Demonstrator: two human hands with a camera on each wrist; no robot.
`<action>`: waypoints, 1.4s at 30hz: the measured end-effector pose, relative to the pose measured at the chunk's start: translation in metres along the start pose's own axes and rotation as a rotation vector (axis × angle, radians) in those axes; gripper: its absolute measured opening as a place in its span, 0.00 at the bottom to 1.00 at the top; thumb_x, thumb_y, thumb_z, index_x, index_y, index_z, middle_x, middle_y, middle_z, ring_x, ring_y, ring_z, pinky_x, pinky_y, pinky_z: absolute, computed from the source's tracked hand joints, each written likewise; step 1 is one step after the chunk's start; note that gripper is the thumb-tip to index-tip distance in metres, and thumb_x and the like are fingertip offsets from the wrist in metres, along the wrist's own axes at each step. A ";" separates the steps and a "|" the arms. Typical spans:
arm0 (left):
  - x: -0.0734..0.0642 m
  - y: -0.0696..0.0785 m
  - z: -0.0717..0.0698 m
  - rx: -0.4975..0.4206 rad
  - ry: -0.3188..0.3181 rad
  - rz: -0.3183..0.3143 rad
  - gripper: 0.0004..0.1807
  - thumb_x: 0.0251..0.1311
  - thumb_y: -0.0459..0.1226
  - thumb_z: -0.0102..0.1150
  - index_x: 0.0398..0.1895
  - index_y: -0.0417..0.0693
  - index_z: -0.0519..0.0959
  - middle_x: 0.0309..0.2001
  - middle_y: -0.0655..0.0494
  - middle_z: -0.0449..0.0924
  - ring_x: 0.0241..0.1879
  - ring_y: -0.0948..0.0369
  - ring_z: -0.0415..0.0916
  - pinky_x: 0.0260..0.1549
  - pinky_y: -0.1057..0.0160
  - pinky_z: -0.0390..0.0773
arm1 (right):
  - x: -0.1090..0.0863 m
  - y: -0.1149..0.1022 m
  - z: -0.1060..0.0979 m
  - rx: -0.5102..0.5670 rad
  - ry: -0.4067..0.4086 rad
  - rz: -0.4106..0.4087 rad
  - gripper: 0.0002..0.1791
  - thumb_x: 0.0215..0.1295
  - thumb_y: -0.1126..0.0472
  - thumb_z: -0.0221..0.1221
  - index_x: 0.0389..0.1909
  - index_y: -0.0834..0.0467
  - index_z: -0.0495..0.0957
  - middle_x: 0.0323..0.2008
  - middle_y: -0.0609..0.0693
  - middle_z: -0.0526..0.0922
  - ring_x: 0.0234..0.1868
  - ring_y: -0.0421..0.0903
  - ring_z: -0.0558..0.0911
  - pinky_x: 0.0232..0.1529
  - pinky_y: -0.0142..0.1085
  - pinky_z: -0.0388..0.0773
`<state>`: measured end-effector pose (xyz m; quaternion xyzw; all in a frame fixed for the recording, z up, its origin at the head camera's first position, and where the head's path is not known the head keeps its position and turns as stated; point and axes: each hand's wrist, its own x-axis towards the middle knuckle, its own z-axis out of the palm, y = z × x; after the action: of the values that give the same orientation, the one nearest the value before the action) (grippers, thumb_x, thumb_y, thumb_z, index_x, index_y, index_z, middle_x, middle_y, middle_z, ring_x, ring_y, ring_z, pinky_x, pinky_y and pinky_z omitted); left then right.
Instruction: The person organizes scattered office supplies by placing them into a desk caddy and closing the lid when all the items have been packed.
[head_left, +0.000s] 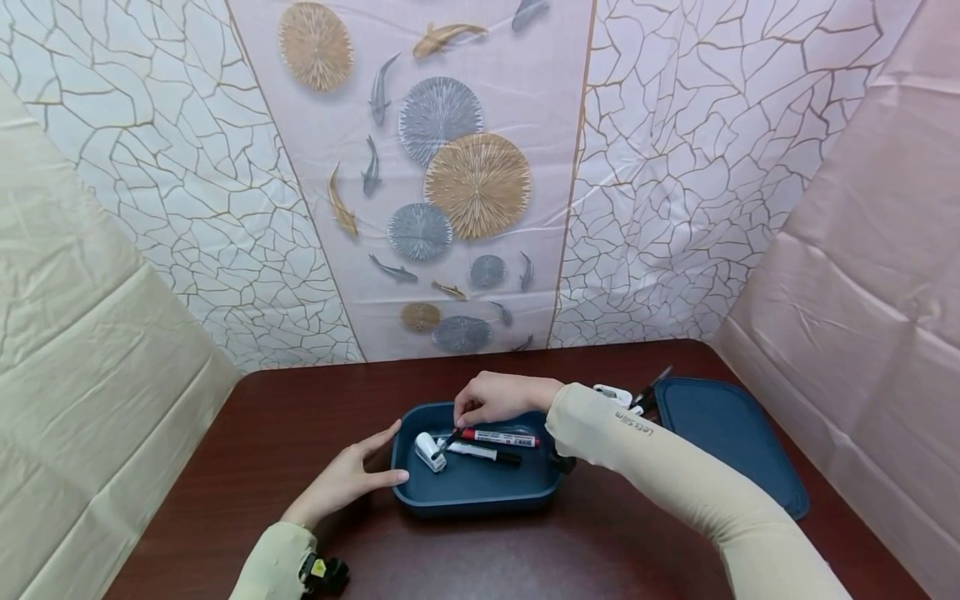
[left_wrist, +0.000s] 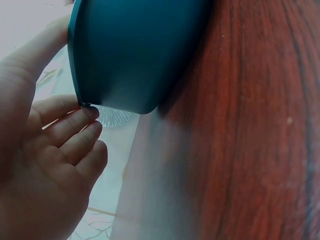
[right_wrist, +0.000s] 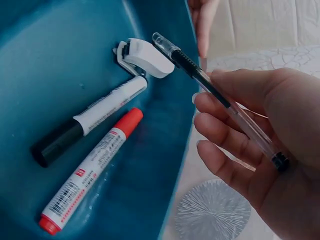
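My right hand [head_left: 498, 396] reaches over a dark blue box [head_left: 480, 502] and pinches a clear-barrelled pen [right_wrist: 202, 80] with a black grip and transparent cap. The capped end slants down toward a small white device with a metal frame [right_wrist: 150, 59], which it overlaps in the right wrist view. Beside that device lie a white marker with a black cap [right_wrist: 102, 109] and a white marker with red ends [right_wrist: 92, 172], side by side on the box floor. At the box's left end, my left hand [head_left: 348, 479] holds the rim between thumb and fingers.
A flat blue lid [head_left: 731, 442] lies on the table to the right of the box. Partly behind the right sleeve are a white item [head_left: 612, 394] and a dark pen [head_left: 656, 385]. Patterned cloth [head_left: 465, 292] hangs behind the dark wooden table [head_left: 300, 417].
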<state>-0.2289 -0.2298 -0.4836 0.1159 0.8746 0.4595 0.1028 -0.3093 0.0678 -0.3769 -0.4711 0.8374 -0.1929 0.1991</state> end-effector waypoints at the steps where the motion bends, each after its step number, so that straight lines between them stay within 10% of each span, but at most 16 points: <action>1: 0.000 0.000 0.000 0.001 -0.001 0.001 0.46 0.56 0.53 0.73 0.77 0.64 0.63 0.75 0.54 0.61 0.75 0.48 0.56 0.68 0.36 0.58 | 0.001 0.000 0.001 0.006 -0.006 0.000 0.09 0.76 0.58 0.57 0.45 0.52 0.86 0.38 0.48 0.87 0.31 0.36 0.76 0.36 0.30 0.75; 42: 0.001 -0.002 0.000 -0.011 -0.009 0.004 0.45 0.57 0.52 0.73 0.78 0.64 0.62 0.75 0.53 0.61 0.75 0.47 0.57 0.67 0.36 0.61 | 0.031 0.004 0.037 0.032 -0.104 -0.043 0.08 0.75 0.60 0.58 0.44 0.53 0.86 0.33 0.40 0.83 0.30 0.33 0.76 0.36 0.27 0.75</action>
<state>-0.2295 -0.2307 -0.4857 0.1190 0.8714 0.4640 0.1063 -0.3076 0.0382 -0.4152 -0.4953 0.8122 -0.1858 0.2459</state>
